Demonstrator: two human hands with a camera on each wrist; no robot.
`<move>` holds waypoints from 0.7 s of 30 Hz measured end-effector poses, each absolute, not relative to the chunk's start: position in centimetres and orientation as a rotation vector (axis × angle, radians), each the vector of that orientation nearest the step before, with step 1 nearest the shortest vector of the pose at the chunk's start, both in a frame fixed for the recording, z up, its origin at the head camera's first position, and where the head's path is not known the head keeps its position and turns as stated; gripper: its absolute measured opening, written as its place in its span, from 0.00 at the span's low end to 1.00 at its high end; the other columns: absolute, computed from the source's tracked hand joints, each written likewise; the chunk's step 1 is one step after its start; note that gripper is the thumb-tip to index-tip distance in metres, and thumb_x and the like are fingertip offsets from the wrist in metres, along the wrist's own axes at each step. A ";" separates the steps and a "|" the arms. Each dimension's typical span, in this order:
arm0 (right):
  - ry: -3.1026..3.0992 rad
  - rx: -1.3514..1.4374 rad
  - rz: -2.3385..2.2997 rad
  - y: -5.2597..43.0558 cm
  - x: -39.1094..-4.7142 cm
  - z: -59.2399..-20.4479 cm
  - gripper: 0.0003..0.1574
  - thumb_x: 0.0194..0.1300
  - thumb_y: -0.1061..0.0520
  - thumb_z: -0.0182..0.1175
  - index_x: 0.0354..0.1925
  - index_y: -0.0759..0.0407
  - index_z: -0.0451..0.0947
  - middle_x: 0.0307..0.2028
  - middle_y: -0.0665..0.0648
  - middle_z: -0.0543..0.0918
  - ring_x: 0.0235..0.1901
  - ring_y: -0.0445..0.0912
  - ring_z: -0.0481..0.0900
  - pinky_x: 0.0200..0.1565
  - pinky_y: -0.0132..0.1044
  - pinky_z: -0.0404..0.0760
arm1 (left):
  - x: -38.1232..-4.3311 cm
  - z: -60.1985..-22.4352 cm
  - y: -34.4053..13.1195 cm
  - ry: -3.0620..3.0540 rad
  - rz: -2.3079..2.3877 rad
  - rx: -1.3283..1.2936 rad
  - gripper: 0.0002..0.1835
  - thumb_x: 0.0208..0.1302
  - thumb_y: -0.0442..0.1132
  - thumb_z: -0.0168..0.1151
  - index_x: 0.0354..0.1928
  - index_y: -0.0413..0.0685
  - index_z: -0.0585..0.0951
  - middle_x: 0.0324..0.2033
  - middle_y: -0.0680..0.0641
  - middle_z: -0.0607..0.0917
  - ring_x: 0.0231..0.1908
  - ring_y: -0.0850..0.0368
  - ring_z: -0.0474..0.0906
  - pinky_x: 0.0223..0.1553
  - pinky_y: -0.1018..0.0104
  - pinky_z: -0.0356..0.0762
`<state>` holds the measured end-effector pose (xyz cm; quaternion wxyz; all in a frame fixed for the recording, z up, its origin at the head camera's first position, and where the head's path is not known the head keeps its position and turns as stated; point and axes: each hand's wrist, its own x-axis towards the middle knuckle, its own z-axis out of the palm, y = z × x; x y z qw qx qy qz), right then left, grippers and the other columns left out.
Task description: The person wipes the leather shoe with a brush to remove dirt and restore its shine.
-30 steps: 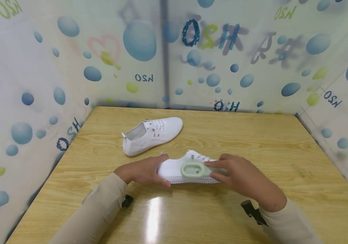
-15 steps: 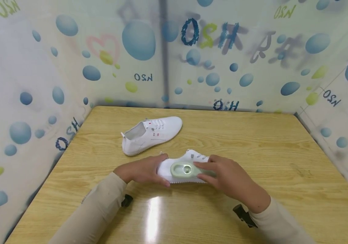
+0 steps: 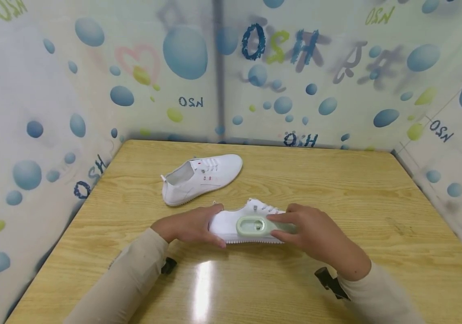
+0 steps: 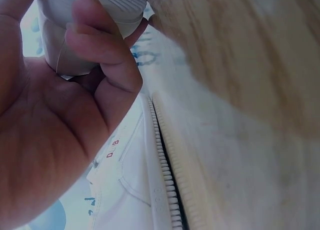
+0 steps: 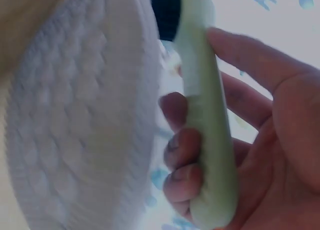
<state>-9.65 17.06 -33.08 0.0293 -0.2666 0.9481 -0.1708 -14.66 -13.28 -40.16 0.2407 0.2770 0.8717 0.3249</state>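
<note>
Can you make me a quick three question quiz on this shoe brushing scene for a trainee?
1. True or false: the right hand holds a green brush against the near shoe.
2. Which hand steadies the near shoe at its end? A) left hand B) right hand C) neither
3. Fill in: the far shoe lies on the ____, touched by no hand.

Key: 1 true; 2 A; 3 table.
</note>
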 end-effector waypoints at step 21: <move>2.911 -0.781 -0.406 18.4 -9.3 -31.6 0.21 0.64 0.42 0.67 0.54 0.41 0.85 0.27 0.44 0.76 0.21 0.37 0.64 0.23 0.31 0.64 | -14.6 -40.0 -13.2 2.385 0.891 0.763 0.34 0.49 0.57 0.78 0.52 0.53 0.70 0.38 0.53 0.79 0.38 0.59 0.76 0.43 0.62 0.74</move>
